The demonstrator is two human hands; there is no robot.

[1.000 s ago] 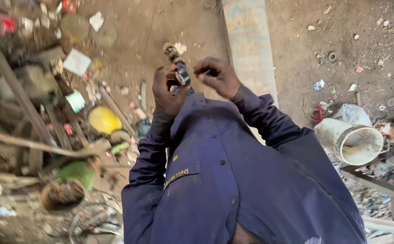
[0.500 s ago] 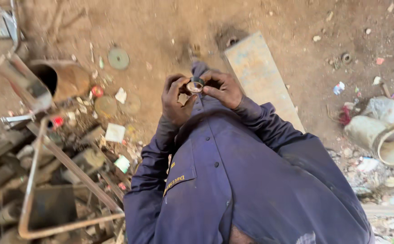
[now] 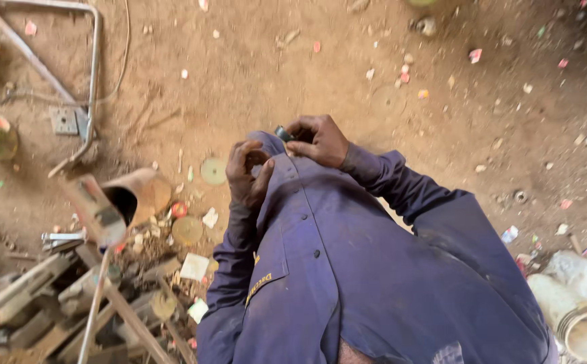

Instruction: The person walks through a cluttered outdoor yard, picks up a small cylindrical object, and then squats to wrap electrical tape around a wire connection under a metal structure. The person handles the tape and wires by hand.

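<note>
Your right hand (image 3: 319, 140), centre frame, is closed around a small dark cylindrical part (image 3: 282, 133); only its end shows past the fingers. Your left hand (image 3: 247, 172), just beside it, is loosely curled, fingertips together; whether it pinches anything I cannot tell. Both hover above the navy work shirt (image 3: 347, 269). Containers: a rusty funnel-shaped can (image 3: 135, 195) at left lies tipped, mouth dark, contents unreadable. A white bucket (image 3: 586, 330), lower right, is cut off by the frame edge. Scrap metal pile (image 3: 51, 303), lower left, is tangled and indistinct.
</note>
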